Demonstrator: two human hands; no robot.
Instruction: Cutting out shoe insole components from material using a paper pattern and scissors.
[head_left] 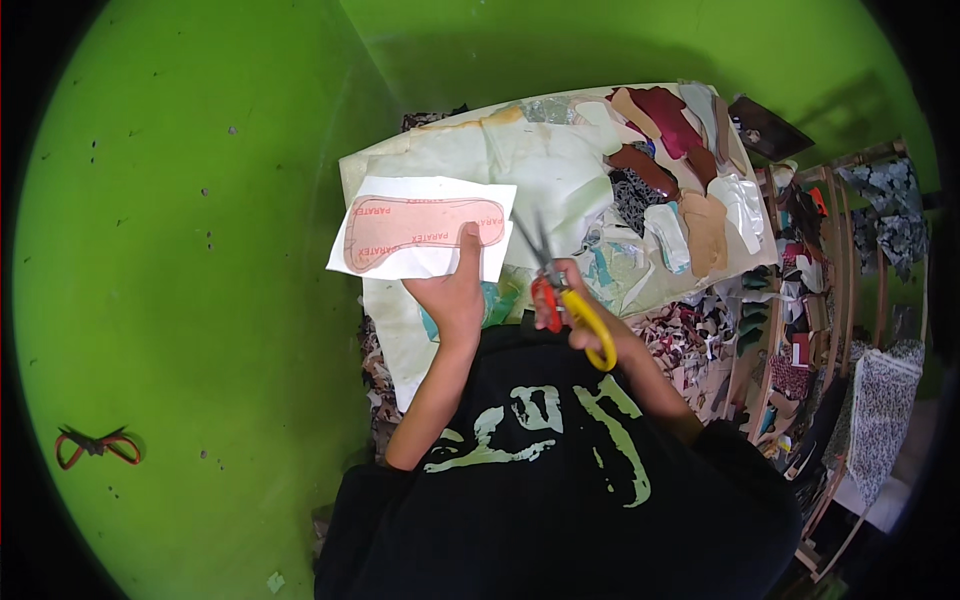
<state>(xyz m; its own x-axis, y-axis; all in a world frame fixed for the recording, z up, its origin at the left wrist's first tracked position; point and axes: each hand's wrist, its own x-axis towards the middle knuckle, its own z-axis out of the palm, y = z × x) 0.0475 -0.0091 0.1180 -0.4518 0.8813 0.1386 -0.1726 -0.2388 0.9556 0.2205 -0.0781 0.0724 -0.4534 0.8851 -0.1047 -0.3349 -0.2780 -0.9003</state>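
My left hand (447, 298) grips a white sheet (340, 255) from its near edge, thumb on top and fingers hidden underneath. Against the sheet lies a pink, insole-shaped piece (400, 228) with red print, under the thumb's tip. A dark line runs around its outline. To the right, my right hand (598, 312) is closed around scissors (588, 322) with one yellow and one red handle. Their blades point up and slightly left, a little apart, just beside the sheet's right edge. They do not appear to touch it.
A pale-covered table (450, 150) carries cut pieces, including a tan one (703, 232) and a maroon one (665, 120). Mixed scraps (690, 340) lie at its right. Farther right stands a wooden rack (848, 270) with materials. Red-handled scissors (97, 443) hang on the green wall.
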